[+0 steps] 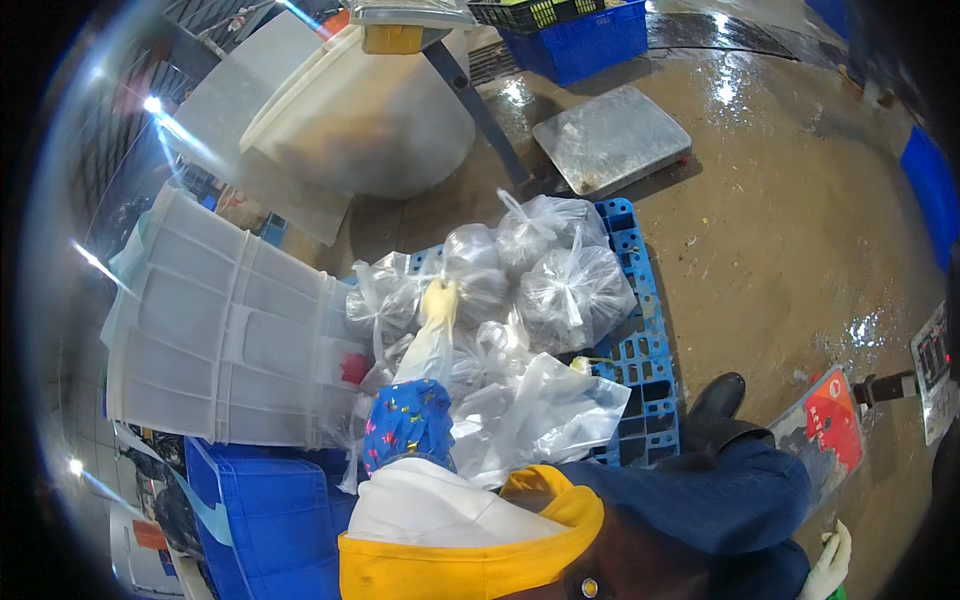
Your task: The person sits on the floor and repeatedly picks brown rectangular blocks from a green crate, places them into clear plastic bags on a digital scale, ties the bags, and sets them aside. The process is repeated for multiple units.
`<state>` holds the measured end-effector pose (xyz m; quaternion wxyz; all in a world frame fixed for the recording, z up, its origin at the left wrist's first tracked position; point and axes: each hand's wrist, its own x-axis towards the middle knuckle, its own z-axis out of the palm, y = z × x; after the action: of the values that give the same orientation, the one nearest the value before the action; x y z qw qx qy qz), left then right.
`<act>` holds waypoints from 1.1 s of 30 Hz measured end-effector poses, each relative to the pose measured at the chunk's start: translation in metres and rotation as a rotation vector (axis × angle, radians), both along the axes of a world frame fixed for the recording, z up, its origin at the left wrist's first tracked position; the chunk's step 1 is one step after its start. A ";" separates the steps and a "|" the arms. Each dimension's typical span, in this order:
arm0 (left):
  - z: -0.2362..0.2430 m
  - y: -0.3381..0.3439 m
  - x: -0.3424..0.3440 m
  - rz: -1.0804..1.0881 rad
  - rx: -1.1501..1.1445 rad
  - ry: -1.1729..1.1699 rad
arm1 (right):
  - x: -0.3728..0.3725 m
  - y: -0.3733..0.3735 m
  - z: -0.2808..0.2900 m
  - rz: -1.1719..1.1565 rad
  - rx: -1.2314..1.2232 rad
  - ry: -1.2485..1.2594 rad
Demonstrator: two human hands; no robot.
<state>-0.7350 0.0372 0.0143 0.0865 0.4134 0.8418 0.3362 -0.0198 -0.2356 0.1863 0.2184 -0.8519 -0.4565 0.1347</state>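
Observation:
My left hand, in a pale yellow glove under a blue patterned sleeve cover, is closed on the top of a clear plastic bag. Other knotted, filled bags surround it on a blue plastic pallet, with a loose clear plastic sheet or bag nearer me. My right hand, gloved, hangs at the lower right edge near my dark-trousered leg, fingers loosely bent and apart, with nothing visible in them.
A translucent tub on blue crates stands left. Beyond are a white vat, a metal scale platform with post and stacked crates. At right are a blue bin, a scale display and a red-labelled board.

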 end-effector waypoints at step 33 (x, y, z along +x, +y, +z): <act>0.309 -0.032 0.462 -1.369 0.338 -1.606 | -0.087 0.053 0.027 0.853 0.366 0.472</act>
<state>-0.2727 0.0048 0.3234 0.7275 0.4622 0.0694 0.5022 -0.1064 -0.1831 0.2129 0.3862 -0.4844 -0.7177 0.3181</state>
